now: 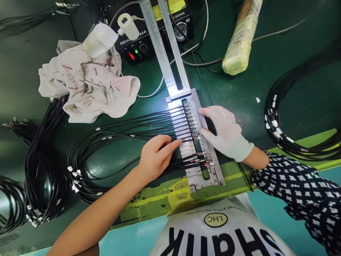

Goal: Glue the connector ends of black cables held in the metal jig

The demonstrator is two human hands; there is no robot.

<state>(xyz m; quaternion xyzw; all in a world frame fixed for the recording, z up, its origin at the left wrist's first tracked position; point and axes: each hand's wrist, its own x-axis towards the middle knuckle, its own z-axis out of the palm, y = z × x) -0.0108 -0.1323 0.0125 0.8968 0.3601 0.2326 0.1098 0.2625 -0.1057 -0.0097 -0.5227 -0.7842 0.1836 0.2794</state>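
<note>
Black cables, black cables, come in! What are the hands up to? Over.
Left hand at black cables, grip unclear. Gloved right hand open, at right edge of metal fixture. Cables lie across fixture. Left hand hides some.

- Fixture (188,146): on the table (223,94), between the left coil (31,177) and the right coil (272,110).
- Cable ends (190,119): on the fixture; cables (174,165) extend left from it.
- Control box (149,42): behind the fixture.
- Cloth (87,89): left of the control box.
- Wrapped bar (241,41): right of the control box.
</note>
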